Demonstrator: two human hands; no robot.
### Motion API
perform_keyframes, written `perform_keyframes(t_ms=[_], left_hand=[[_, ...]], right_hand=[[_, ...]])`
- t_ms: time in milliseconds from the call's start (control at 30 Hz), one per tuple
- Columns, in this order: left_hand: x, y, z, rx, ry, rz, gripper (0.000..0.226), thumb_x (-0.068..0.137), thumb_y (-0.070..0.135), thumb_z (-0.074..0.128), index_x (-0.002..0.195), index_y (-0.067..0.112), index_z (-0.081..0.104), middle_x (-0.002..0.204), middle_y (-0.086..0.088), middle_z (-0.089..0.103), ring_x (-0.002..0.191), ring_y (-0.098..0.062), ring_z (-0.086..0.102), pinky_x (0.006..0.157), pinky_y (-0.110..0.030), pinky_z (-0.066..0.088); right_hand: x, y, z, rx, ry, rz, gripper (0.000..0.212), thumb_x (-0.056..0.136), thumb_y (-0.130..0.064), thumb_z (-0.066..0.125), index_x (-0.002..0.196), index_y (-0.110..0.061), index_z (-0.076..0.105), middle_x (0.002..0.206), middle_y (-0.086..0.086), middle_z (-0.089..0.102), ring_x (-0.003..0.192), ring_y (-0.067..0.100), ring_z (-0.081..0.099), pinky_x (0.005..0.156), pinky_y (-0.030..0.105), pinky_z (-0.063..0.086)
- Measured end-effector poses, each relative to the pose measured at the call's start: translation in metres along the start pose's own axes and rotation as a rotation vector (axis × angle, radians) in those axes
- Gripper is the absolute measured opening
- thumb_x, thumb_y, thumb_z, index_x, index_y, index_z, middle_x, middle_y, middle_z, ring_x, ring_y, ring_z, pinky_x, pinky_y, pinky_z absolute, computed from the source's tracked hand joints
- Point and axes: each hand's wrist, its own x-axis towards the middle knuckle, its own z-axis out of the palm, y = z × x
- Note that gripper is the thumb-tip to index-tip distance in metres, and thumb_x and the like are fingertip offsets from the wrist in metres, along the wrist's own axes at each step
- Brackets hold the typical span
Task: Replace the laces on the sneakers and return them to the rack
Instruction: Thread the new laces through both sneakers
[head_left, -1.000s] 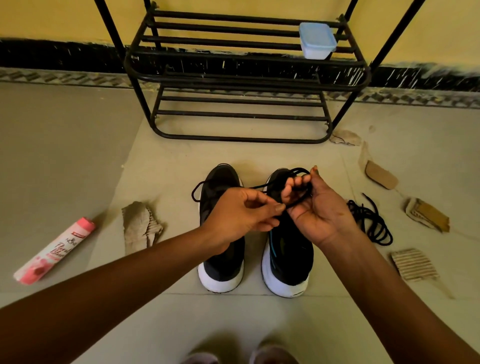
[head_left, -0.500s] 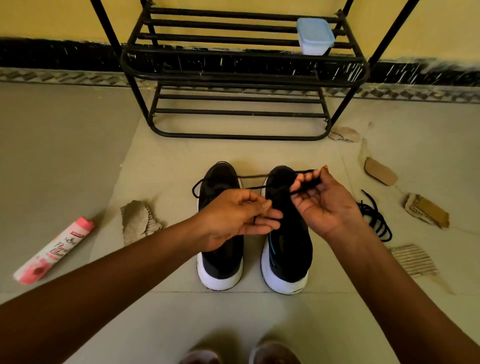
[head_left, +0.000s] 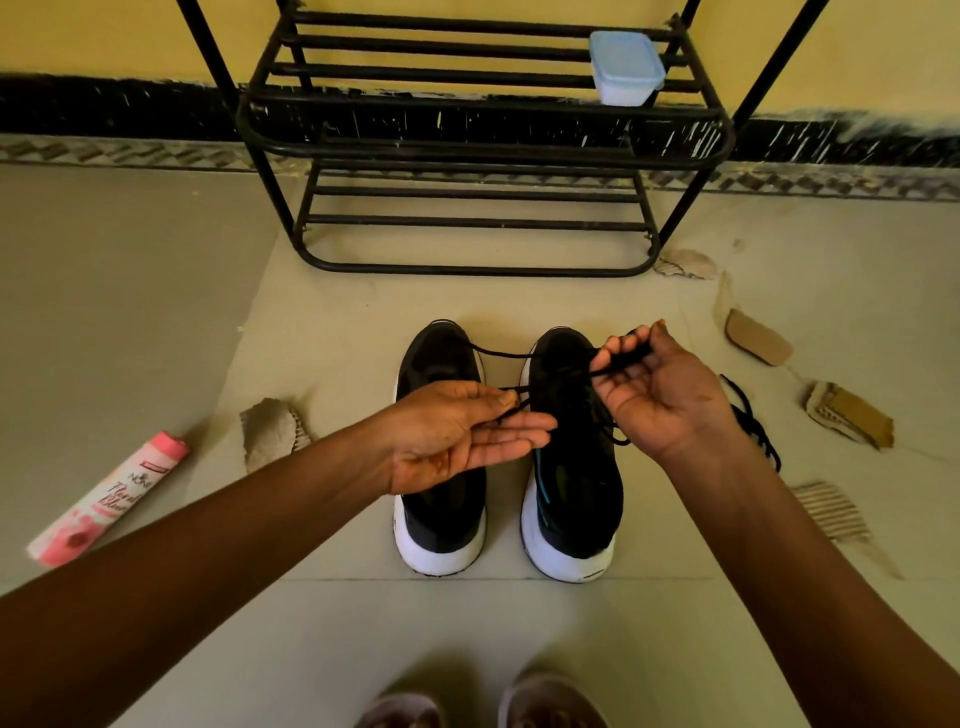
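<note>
The left sneaker (head_left: 441, 519) and right sneaker (head_left: 576, 499) have matt black cloth uppers over smooth white soles. The lace (head_left: 498, 354) is black woven cord. At the top of the frame, the rack (head_left: 467, 150) is black metal tubing with a faint sheen, and the plastic box (head_left: 626, 67) looks cloudy. At right, the cardboard scrap (head_left: 828, 509) is ribbed and rough.

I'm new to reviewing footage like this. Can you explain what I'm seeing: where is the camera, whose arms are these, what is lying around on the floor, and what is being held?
No machine here: a person works with bare hands, and the single camera sits on their head, looking forward and down. The left hand and right hand each hold part of a black lace running between them, above two black sneakers with white soles on the floor. Behind stands a black rack with a plastic box on it. A pink spray can lies left, a second black lace right, cardboard scraps around.
</note>
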Motion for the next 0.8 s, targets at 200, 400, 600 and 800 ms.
perform_keyframes(t_ms=[200, 400, 600, 800], left_hand=[[0.0, -0.001, -0.003, 0.133, 0.012, 0.015, 0.016, 0.096, 0.01, 0.043, 0.086, 0.006, 0.055, 0.085, -0.012, 0.073, 0.073, -0.017, 0.071, 0.07, -0.026, 0.057], [-0.002, -0.002, -0.003, 0.169, -0.012, 0.02, 0.012, 0.094, 0.009, 0.046, 0.09, 0.006, 0.056, 0.082, -0.01, 0.073, 0.072, -0.015, 0.071, 0.068, -0.023, 0.057], [0.001, -0.005, -0.006, 0.113, 0.022, 0.014, 0.006, 0.088, 0.005, 0.054, 0.089, 0.006, 0.06, 0.08, -0.009, 0.073, 0.069, -0.012, 0.071, 0.063, -0.021, 0.058], [0.006, -0.011, -0.016, 0.497, 0.07, 0.17, 0.013, 0.088, 0.003, 0.057, 0.097, 0.009, 0.065, 0.075, -0.004, 0.071, 0.062, -0.006, 0.067, 0.06, -0.015, 0.055]], right_hand=[[-0.001, 0.0, 0.0, -0.031, -0.003, -0.029, 0.036, 0.1, -0.031, 0.041, 0.069, -0.013, 0.049, 0.051, 0.0, 0.048, 0.055, 0.011, 0.049, 0.052, 0.022, 0.046], [-0.003, 0.0, 0.001, -0.051, -0.018, -0.06, 0.037, 0.1, -0.031, 0.042, 0.068, -0.013, 0.049, 0.049, -0.001, 0.048, 0.053, 0.011, 0.049, 0.053, 0.022, 0.045], [-0.006, 0.006, 0.003, -0.062, -0.044, -0.033, 0.037, 0.099, -0.032, 0.042, 0.068, -0.014, 0.05, 0.05, -0.001, 0.049, 0.049, 0.01, 0.051, 0.051, 0.02, 0.047], [-0.006, -0.004, -0.001, -0.187, -0.04, -0.07, 0.035, 0.098, -0.035, 0.044, 0.07, -0.017, 0.051, 0.056, -0.003, 0.05, 0.056, 0.01, 0.053, 0.057, 0.024, 0.044]])
